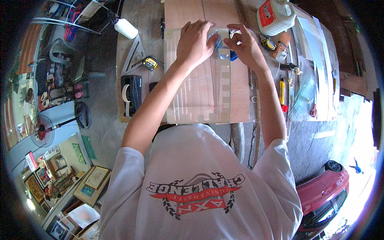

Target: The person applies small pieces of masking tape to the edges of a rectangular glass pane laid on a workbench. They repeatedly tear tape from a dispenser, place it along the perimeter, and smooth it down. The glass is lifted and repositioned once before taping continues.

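A rectangular glass sheet (192, 87) lies on a plywood board (240, 96) in front of me, with short strips of tape (225, 90) along its right and near edges. My left hand (196, 42) is over the far part of the glass, its thumb and fingers bent and apart. Opposite it, my right hand (243, 43) is at the far right corner, fingers curled by a crumpled white piece (235, 33). A blue object (233, 55) shows partly beneath the right hand. Whether either hand pinches a thin piece cannot be made out.
At left are a white bottle (126, 28), a triangular square (132, 55), a tape measure (150, 63) and a tape dispenser (131, 95). At right are a plastic jug (277, 18), a second tape measure (269, 44), a yellow cutter (282, 91), red scissors (313, 111) and clear sheets (306, 81).
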Available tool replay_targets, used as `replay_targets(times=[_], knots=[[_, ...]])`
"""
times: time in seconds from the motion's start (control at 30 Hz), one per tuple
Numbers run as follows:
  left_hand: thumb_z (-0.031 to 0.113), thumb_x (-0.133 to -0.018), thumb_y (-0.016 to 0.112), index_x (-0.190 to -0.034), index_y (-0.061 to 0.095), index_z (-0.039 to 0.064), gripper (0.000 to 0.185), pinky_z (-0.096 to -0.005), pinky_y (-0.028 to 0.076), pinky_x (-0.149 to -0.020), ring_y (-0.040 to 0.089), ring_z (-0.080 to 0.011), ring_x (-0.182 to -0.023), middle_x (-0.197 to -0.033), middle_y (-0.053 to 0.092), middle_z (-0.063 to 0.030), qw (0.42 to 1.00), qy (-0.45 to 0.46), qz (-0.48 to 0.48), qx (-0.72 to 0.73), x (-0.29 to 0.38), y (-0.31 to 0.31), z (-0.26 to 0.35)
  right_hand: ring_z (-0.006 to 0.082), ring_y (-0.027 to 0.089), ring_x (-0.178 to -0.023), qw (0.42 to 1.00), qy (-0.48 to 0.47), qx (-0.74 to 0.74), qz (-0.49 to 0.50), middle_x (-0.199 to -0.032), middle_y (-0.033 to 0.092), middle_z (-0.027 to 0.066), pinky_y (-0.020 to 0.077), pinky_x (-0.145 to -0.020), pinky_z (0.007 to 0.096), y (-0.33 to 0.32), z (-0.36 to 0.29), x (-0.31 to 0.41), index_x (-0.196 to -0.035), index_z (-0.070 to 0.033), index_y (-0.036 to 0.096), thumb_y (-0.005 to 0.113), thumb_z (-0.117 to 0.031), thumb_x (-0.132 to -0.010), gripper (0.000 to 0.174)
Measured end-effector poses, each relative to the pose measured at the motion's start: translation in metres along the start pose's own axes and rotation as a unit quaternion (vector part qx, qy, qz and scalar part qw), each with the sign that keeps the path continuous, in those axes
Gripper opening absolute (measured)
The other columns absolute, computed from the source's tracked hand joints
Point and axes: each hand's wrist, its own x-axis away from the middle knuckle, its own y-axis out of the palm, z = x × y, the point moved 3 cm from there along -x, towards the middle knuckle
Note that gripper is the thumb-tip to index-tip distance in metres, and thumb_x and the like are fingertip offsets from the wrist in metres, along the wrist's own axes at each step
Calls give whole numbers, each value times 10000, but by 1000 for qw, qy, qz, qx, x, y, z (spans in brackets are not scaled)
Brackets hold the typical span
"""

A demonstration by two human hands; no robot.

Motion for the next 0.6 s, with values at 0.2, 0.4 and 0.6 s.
replay_targets(times=[0.2,0.4,0.6], knots=[[223,-936,735,-1247,633,74,360,-495,447,-1051,673,-332,-1106,-1160,716,-126,1000,13,-3,-8,1,2,-2,165,665,-736,1000,-7,10,6,-830,691,113,540,-667,332,3,5,0,-1343,-11,518,796,-224,-933,540],[323,-943,726,-1249,641,63,411,-474,464,-1010,685,-346,-1046,-1106,728,-146,999,28,6,-36,2,4,-5,152,628,-676,985,10,159,66,-730,655,80,505,-611,330,3,2,7,-1178,29,580,754,-362,-969,476],[544,-862,770,-1152,679,44,584,-482,480,-929,693,-354,-1010,-1051,736,-155,997,4,-26,-77,-8,8,0,102,501,-579,975,162,-141,53,-668,560,-9,402,-518,293,2,20,20,-781,-26,619,670,-408,-1025,456]])
